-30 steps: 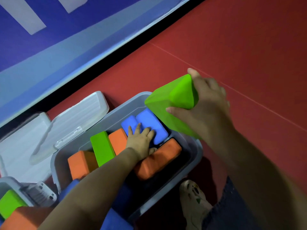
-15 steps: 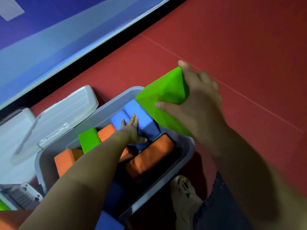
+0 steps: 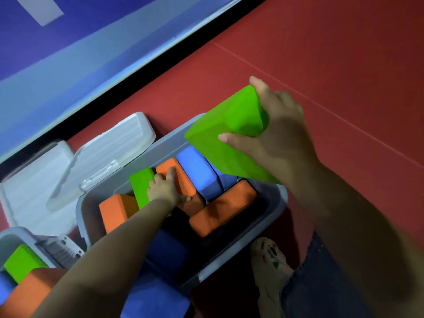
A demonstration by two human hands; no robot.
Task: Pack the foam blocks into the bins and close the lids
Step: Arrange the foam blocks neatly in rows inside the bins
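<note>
Packing step. Right hand (image 3: 278,143) grips green block (image 3: 226,134) above bin (image 3: 281,198); left hand (image 3: 166,188) presses orange block (image 3: 177,174) inside. Next: clear gap, lower green block in.

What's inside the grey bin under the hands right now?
The grey bin holds three orange blocks, a green block and blue blocks. The left hand rests on them. The forearm and the big green block cover other parts.
</note>
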